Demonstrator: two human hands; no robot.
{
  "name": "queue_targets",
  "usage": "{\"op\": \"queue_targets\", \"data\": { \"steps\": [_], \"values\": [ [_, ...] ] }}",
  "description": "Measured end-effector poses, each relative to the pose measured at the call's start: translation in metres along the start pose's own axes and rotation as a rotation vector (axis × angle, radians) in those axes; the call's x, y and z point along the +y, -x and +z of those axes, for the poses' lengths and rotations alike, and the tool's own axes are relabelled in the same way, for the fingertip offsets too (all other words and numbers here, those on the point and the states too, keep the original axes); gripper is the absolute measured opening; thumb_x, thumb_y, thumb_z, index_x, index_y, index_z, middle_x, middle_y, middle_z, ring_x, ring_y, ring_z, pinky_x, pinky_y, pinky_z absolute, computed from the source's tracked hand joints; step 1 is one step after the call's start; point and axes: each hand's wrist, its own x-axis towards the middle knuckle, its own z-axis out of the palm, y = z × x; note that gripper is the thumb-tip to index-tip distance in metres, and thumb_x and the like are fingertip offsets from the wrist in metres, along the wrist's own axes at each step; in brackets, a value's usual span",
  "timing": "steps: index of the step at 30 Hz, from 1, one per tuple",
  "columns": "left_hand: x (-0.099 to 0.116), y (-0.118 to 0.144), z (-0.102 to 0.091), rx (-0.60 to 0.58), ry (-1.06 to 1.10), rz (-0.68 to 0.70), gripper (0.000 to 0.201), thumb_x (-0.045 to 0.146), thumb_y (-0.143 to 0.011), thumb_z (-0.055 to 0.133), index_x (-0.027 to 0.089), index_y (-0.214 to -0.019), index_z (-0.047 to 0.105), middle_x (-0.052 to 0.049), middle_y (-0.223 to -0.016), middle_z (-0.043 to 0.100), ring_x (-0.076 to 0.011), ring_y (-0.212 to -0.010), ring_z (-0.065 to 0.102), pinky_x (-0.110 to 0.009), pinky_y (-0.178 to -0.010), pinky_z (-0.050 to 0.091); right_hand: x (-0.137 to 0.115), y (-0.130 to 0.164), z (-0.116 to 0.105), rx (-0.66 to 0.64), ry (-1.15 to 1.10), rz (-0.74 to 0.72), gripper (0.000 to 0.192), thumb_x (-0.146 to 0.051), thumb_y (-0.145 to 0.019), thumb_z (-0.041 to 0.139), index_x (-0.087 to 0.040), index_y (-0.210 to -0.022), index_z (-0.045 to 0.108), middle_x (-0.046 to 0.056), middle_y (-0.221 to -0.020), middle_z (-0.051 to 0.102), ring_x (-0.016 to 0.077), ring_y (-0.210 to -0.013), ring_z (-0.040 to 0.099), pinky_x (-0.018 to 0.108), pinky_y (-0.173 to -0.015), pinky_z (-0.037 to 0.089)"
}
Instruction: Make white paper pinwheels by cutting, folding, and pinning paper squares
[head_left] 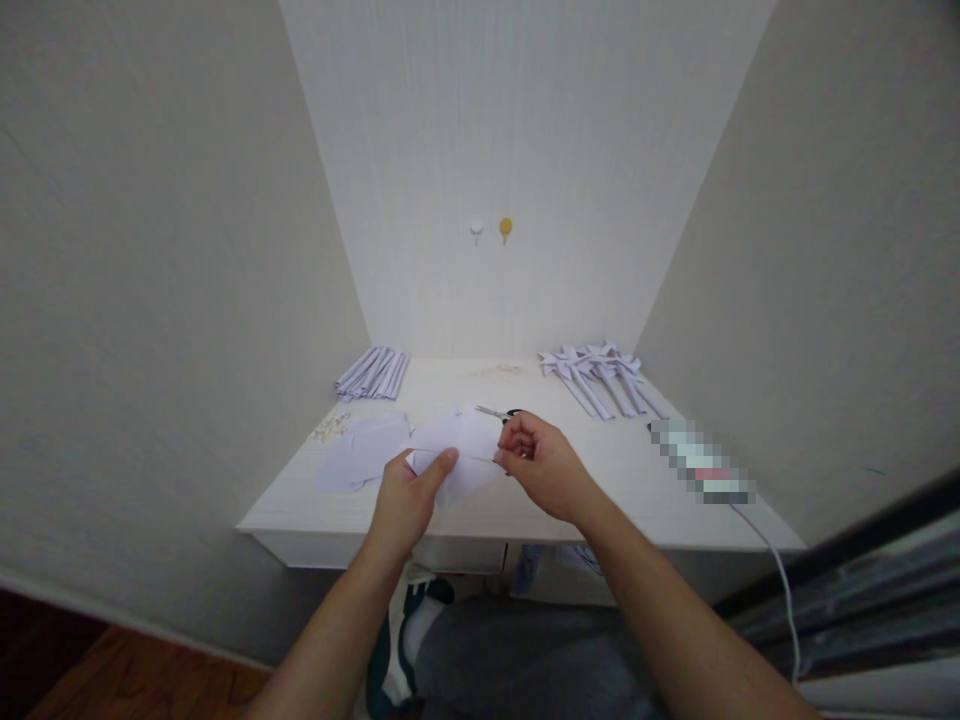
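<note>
My left hand [409, 490] and my right hand [541, 462] both pinch a white sheet of paper [463, 440] above the front of a white desk [600, 500]. The left thumb presses on its left edge, and the right fingertips grip its right edge. Scissors [501, 412] lie on the desk just behind the sheet, partly hidden by it and by my right hand.
Loose white sheets [360, 452] lie at the left. A bundle of folded paper strips [373, 372] sits at the back left, paper pinwheels [600, 375] at the back right. A blurred device [701, 462] with a white cable [780, 570] lies at the right. Two wall hooks [491, 230] hang behind.
</note>
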Motion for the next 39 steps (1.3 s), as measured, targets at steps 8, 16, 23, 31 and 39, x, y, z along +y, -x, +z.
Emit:
{"op": "queue_targets", "data": {
  "steps": [8,16,23,31,39],
  "values": [
    [-0.050,-0.014,-0.028,0.137,-0.042,-0.072,0.037,0.044,-0.070,0.082,0.012,-0.088,0.078,-0.016,-0.096,0.082,-0.0324,-0.091,0.076,-0.042,-0.085,0.058,0.063,-0.007,0.051,0.008,0.182,0.064,0.012,-0.018,-0.081,0.070,-0.022,-0.080,0.060,-0.005,-0.069,0.066,0.0147,-0.066,0.064,0.027,-0.063,0.050],
    [-0.062,-0.027,-0.074,0.269,-0.042,-0.064,0.037,0.041,-0.069,0.081,0.013,-0.093,0.077,-0.016,-0.108,0.081,-0.0332,-0.103,0.075,-0.045,-0.096,0.056,0.090,-0.071,0.010,0.154,0.579,0.154,0.030,-0.035,-0.100,0.066,-0.017,-0.123,0.066,0.009,-0.121,0.069,0.0225,-0.101,0.070,0.043,-0.087,0.060],
    [-0.064,-0.043,-0.102,0.285,-0.080,-0.064,0.037,0.042,-0.066,0.082,0.014,-0.090,0.078,-0.016,-0.104,0.082,-0.0337,-0.100,0.075,-0.043,-0.093,0.056,0.092,-0.108,0.039,0.091,0.788,0.016,0.031,-0.035,-0.100,0.066,-0.018,-0.126,0.066,0.010,-0.130,0.067,0.0254,-0.112,0.068,0.048,-0.095,0.058],
    [-0.070,-0.067,-0.094,0.160,-0.042,-0.069,0.044,0.045,-0.062,0.086,0.013,-0.091,0.081,-0.014,-0.097,0.083,-0.0312,-0.092,0.076,-0.039,-0.086,0.057,0.101,-0.099,0.073,-0.035,0.879,-0.092,0.029,-0.035,-0.100,0.066,-0.017,-0.123,0.067,0.010,-0.127,0.068,0.0249,-0.110,0.068,0.048,-0.095,0.058],
    [-0.074,-0.063,-0.093,0.236,0.102,-0.056,0.048,0.045,-0.065,0.086,0.011,-0.096,0.078,-0.014,-0.100,0.082,-0.0286,-0.092,0.076,-0.038,-0.088,0.057,0.099,-0.095,0.072,-0.064,0.922,-0.106,0.029,-0.035,-0.101,0.066,-0.018,-0.124,0.066,0.010,-0.126,0.068,0.0242,-0.107,0.069,0.046,-0.092,0.059]
  ]
}}
